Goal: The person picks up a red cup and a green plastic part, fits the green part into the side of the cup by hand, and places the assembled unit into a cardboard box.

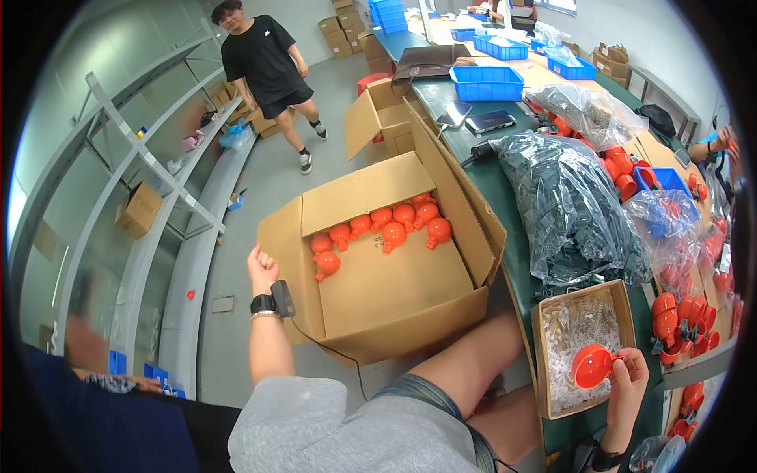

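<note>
My right hand [628, 381] pinches a red plastic cup [591, 366] by its short stem. The cup is over a small cardboard box [544, 370] that contains many small white pieces [582, 327]. My left hand [263, 268] is raised beside the left flap of a large open carton [386, 331], its fingers curled and nothing visible in them. Inside that carton, several round red plastic parts with short necks [393, 235] lie along the far and left sides, on a flat cardboard sheet [394, 284].
On the green table [505, 213] lie a clear bag of dark green parts [552, 205], phones [490, 121], blue bins [487, 83] and piles of red cups [694, 315]. A person [264, 67] walks in the aisle beside metal shelves [150, 165]. Another person's dark clothing [102, 418] is at lower left.
</note>
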A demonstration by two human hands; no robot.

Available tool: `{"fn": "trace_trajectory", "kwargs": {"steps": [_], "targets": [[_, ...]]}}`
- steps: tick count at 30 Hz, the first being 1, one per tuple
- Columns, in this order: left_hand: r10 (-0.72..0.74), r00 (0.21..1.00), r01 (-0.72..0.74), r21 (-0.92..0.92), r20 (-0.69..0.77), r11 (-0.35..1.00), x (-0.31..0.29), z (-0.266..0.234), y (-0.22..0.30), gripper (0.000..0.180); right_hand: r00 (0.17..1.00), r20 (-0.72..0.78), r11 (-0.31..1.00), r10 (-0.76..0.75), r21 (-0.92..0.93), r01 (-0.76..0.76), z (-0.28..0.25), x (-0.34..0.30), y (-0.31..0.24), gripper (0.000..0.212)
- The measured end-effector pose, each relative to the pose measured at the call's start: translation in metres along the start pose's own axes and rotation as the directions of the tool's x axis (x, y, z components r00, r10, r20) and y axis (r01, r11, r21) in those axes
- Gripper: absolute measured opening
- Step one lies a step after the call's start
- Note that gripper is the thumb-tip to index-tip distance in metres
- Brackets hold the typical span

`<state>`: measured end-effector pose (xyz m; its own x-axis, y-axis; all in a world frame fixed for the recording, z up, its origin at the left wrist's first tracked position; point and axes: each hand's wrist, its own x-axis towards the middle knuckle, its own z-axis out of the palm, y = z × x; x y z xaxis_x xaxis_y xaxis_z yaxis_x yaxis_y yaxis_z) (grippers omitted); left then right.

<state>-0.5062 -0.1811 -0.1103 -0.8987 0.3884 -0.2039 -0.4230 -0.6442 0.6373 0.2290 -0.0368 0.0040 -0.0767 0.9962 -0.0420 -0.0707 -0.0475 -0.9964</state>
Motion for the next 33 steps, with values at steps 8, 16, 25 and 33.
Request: {"fn": "trace_trajectory", "kwargs": {"steps": [8,16,25,33], "targets": [[0.230,0.972,-0.171,0.539,-0.044,0.825,-0.016,0.005,-0.047,0.025,1.000,-0.011,1.000,0.010,-0.024,-0.010,-0.004,-0.004,0.002,0.008],[-0.019,1.000,0.018,0.099,0.008,0.995,0.012,0.058,-0.033,0.024,1.000,0.002,1.000,-0.001,-0.015,0.001,-0.005,0.003,0.006,0.011],[-0.109,0.993,0.122,-0.449,0.054,0.885,0.102,0.038,0.020,0.026,0.999,0.038,0.999,0.005,-0.040,-0.004,-0.010,0.004,0.008,0.011],[-0.305,0.952,0.214,-0.711,0.000,0.670,0.136,0.039,-0.048,0.026,1.000,0.008,0.999,-0.016,-0.041,0.016,-0.005,-0.001,0.009,0.009]]}}
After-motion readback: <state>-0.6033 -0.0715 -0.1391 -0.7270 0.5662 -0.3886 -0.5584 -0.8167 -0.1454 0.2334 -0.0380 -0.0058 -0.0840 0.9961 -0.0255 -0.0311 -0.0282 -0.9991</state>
